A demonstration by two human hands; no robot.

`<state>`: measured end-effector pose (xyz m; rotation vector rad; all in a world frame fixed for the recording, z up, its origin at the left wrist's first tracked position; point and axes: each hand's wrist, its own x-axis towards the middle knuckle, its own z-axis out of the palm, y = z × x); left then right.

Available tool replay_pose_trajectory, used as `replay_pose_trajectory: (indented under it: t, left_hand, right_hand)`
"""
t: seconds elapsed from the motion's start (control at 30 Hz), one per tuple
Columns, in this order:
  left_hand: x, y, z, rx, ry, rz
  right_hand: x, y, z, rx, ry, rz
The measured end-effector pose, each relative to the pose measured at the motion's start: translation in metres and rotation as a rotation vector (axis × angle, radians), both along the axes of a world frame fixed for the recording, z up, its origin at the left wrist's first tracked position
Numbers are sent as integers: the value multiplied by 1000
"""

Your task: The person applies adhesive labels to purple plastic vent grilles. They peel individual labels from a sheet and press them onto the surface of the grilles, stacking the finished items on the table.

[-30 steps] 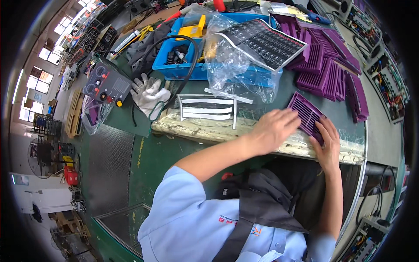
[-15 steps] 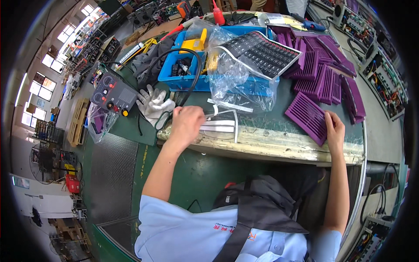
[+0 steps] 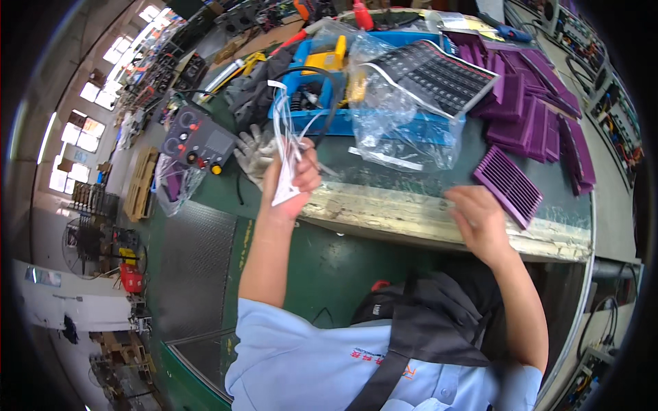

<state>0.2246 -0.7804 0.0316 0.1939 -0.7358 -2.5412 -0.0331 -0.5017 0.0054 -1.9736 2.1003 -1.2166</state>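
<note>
A green-topped surface (image 3: pixel 411 185) with a worn pale front edge runs across a crowded workshop, windows bright far off to the left.

Nearest, the left hand (image 3: pixel 291 179) has come up off the surface since a moment ago: then it was pressed down on the white strips lying flat near the edge, now it is closed around that bundle of white strips (image 3: pixel 286 157) and holds it upright in the air, above the front edge. So the strips are picked up and no longer lie on the surface. The right hand (image 3: pixel 480 216) has stayed by the purple grille (image 3: pixel 510 186), fingers spread flat and touching its near corner; it grips nothing.

Beyond the left hand lie grey work gloves (image 3: pixel 255 152) and a dark control box (image 3: pixel 199 142) with coloured knobs. Further back, a crumpled clear plastic bag (image 3: pixel 404 130) holds a dark slotted panel (image 3: pixel 439 75) and drapes over a blue tray (image 3: pixel 322 120) of cables. At far right is a stack of purple grilles (image 3: pixel 541 116).
</note>
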Motion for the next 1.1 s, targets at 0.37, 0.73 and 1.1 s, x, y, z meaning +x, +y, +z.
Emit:
replay_pose_trajectory:
  t: [0.37, 0.73, 1.1]
  left_hand:
    - [19, -1, 0, -628, -415, 86]
    - [-26, 14, 2, -2249, -801, 338]
    - [-40, 48, -19, -2250, -669, 432]
  right_hand:
    - [12, -75, -26, 38, 170, -114]
    - [21, -94, -23, 83, 162, -207]
    - [4, -85, -10, 314, -429, -182]
